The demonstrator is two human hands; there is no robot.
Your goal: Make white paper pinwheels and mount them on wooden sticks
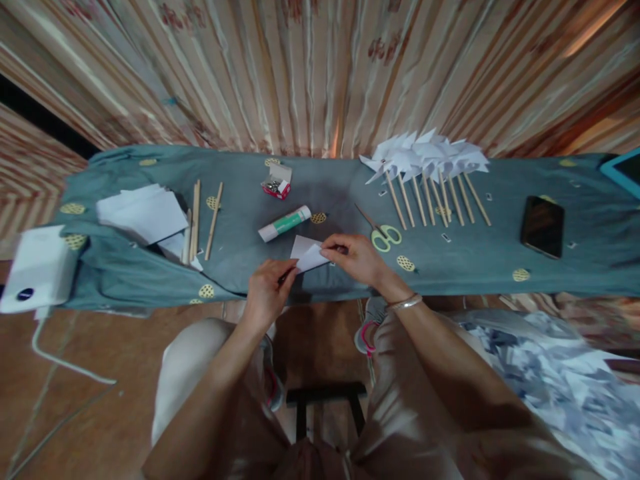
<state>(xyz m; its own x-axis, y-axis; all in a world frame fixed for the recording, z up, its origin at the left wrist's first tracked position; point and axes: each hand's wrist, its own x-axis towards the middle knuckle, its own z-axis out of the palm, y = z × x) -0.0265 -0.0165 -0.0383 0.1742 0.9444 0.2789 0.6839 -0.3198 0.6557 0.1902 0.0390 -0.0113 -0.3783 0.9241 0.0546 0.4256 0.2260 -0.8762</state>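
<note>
A small white sheet of paper (309,257), partly folded over, lies at the near edge of the cloth-covered table. My left hand (269,288) pinches its lower left corner. On the right side, the fingers of my right hand (356,257) are closed on the paper's other end. Just beyond the paper rests a green and white glue stick (285,223). Scissors with light green handles (385,238) lie beyond my right hand, their blades pointing away to the left.
Paper pinwheels on sticks (430,160) lie in a row at the back right, a phone (543,227) farther right. Leftward are loose sticks (214,220), a paper stack (143,213) and a white device (37,270). An opened small red box (277,183) sits behind the glue.
</note>
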